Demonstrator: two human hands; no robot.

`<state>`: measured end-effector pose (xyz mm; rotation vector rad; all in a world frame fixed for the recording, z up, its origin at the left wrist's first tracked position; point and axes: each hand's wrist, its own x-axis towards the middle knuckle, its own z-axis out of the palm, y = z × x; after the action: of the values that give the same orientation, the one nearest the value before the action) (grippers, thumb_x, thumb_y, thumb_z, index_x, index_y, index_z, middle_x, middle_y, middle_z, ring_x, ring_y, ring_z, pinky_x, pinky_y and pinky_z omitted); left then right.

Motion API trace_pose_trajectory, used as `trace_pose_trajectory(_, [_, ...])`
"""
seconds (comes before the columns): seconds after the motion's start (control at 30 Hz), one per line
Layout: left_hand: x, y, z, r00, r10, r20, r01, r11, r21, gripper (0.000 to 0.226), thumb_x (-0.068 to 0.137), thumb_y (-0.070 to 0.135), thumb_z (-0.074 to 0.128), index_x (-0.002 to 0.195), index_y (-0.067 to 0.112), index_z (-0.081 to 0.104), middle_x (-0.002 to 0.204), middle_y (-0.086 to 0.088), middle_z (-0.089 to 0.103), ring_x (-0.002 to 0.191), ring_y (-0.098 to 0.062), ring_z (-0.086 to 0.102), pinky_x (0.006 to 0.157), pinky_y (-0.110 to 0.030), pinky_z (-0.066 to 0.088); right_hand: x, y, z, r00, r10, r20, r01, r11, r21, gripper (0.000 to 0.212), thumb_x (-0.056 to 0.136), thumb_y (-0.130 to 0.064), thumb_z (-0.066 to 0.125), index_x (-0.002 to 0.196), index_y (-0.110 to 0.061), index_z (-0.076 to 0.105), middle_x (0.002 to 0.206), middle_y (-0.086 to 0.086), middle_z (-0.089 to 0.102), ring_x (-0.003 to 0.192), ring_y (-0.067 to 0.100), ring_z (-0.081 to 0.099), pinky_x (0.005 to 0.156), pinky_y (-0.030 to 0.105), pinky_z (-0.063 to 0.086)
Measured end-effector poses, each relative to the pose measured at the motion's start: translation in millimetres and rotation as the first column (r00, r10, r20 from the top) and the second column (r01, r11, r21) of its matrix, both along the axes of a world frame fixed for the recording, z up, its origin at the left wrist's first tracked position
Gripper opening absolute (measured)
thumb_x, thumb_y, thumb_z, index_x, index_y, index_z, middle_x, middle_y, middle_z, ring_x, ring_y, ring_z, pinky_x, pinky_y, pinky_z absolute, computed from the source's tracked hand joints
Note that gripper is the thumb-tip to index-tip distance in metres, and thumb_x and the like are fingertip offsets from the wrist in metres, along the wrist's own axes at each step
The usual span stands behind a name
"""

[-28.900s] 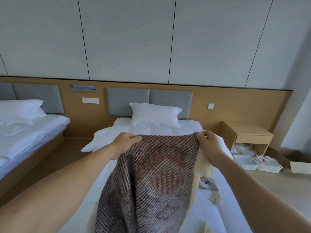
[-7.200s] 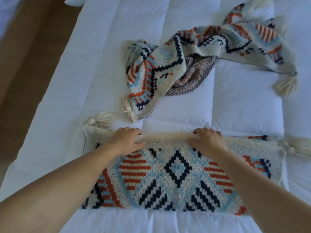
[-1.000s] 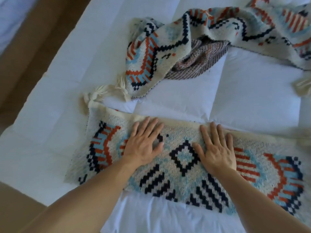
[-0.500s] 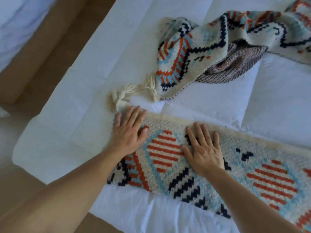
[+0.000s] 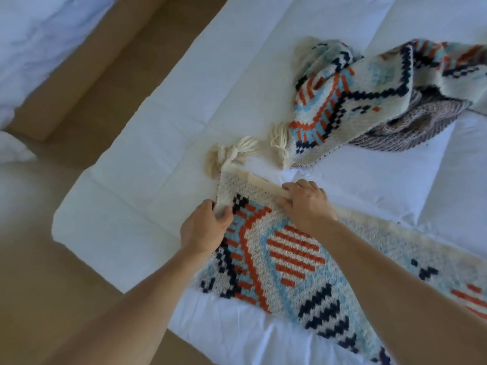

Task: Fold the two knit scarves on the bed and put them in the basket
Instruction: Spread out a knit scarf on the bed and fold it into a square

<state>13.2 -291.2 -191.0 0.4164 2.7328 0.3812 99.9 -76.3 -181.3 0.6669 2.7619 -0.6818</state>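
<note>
So the near scarf (image 5: pixel 295 259) lies flat on the white bed (image 5: pixel 163 122), running from the middle out to 4 o'clock. It's cream knit with orange stripes, navy blocks and light blue bands. The left hand (image 5: pixel 205 229) has thumb and fingers clamped on its end edge. The right hand (image 5: pixel 307 204), at 2 o'clock from it, has fingers curled together over the far hem. The second scarf (image 5: pixel 369 101) is bunched up at 1 o'clock.

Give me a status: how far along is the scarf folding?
Done: the near scarf lies flat in a long band on the bed. In hand: the left grip pinches its tasselled end and the right grip holds its far edge, likely starting a crosswise fold. Left: the second scarf lies crumpled farther up the bed, and no basket is in view, so nothing is stowed yet.
</note>
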Motion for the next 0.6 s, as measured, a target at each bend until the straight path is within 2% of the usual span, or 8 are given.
trace_pose_trajectory(0.1, [-2,-6,-1,0.999,-0.048,0.022,0.047,0.999,0.017,0.041,0.098,0.054,0.038,0.083,0.017,0.045,0.061,0.004,0.051,0.048,-0.011,0.043,0.044,-0.027,0.039,-17,4,3,0.993,-0.059,0.101,0.074,0.986,-0.150,0.023,0.096,-0.039,0.056,0.107,-0.020,0.064,0.090,-0.001,0.062,0.081,0.017,0.059,0.076,0.034,0.052])
trace_pose_trajectory(0.17, [-6,-7,-2,0.998,-0.069,0.016,0.068,0.997,0.046,0.040,0.099,0.053,0.036,0.085,0.017,0.044,0.059,0.006,0.048,0.046,-0.010,0.042,0.042,-0.025,0.035,-26,11,3,0.989,-0.125,0.079,0.139,0.970,-0.198,0.021,0.096,-0.036,0.056,0.103,-0.018,0.064,0.086,-0.001,0.064,0.072,0.015,0.060,0.058,0.026,0.046])
trace_pose_trajectory(0.2, [-8,-8,-2,0.998,-0.066,0.008,0.066,0.996,0.053,0.040,0.099,0.054,0.036,0.086,0.016,0.043,0.058,0.007,0.048,0.045,-0.010,0.042,0.043,-0.025,0.033,-29,13,2,0.986,-0.158,0.043,0.164,0.969,-0.184,0.021,0.096,-0.037,0.056,0.100,-0.019,0.065,0.085,-0.001,0.064,0.073,0.015,0.060,0.057,0.025,0.043])
trace_pose_trajectory(0.3, [-7,-10,-6,0.999,-0.033,0.022,0.031,0.996,0.081,0.038,0.097,0.057,0.038,0.097,0.019,0.042,0.062,0.007,0.053,0.049,-0.009,0.049,0.043,-0.026,0.039,-25,12,-13,0.988,-0.154,-0.021,0.153,0.987,-0.039,0.025,0.093,-0.041,0.059,0.106,-0.022,0.068,0.098,-0.001,0.066,0.095,0.021,0.060,0.085,0.036,0.047])
trace_pose_trajectory(0.37, [-6,-10,-8,0.996,-0.006,0.087,-0.004,0.995,0.104,0.045,0.093,0.064,0.037,0.101,0.020,0.043,0.072,0.004,0.060,0.058,-0.012,0.059,0.051,-0.034,0.053,-14,6,-22,0.991,-0.134,-0.012,0.134,0.988,0.072,0.035,0.094,-0.044,0.056,0.121,-0.024,0.064,0.114,0.001,0.064,0.110,0.024,0.054,0.098,0.042,0.039])
trace_pose_trajectory(0.43, [-7,-12,-8,0.986,-0.020,0.165,0.005,0.996,0.091,0.056,0.087,0.072,0.034,0.101,0.019,0.045,0.079,0.000,0.063,0.066,-0.016,0.062,0.061,-0.037,0.058,-1,-4,-20,0.989,-0.102,-0.108,0.121,0.975,0.188,0.047,0.095,-0.045,0.052,0.135,-0.021,0.052,0.132,0.005,0.056,0.125,0.028,0.046,0.107,0.047,0.031])
trace_pose_trajectory(0.5, [-12,-15,-3,0.960,-0.056,0.273,0.041,0.997,0.061,0.069,0.083,0.076,0.034,0.106,0.013,0.049,0.084,-0.001,0.062,0.071,-0.016,0.060,0.064,-0.033,0.055,16,-23,-12,0.980,-0.029,-0.196,0.077,0.968,0.241,0.059,0.098,-0.049,0.041,0.149,-0.020,0.032,0.152,0.007,0.035,0.144,0.027,0.027,0.117,0.052,0.017])
trace_pose_trajectory(0.6, [-12,-17,5,0.888,-0.032,0.459,-0.014,0.995,0.098,0.077,0.086,0.071,0.046,0.126,0.005,0.048,0.101,-0.004,0.064,0.086,-0.019,0.063,0.077,-0.034,0.056,60,-63,-7,0.979,0.140,-0.149,-0.108,0.972,0.208,0.065,0.099,-0.059,0.019,0.156,-0.030,0.005,0.165,0.002,0.001,0.151,0.023,-0.003,0.119,0.052,0.001])
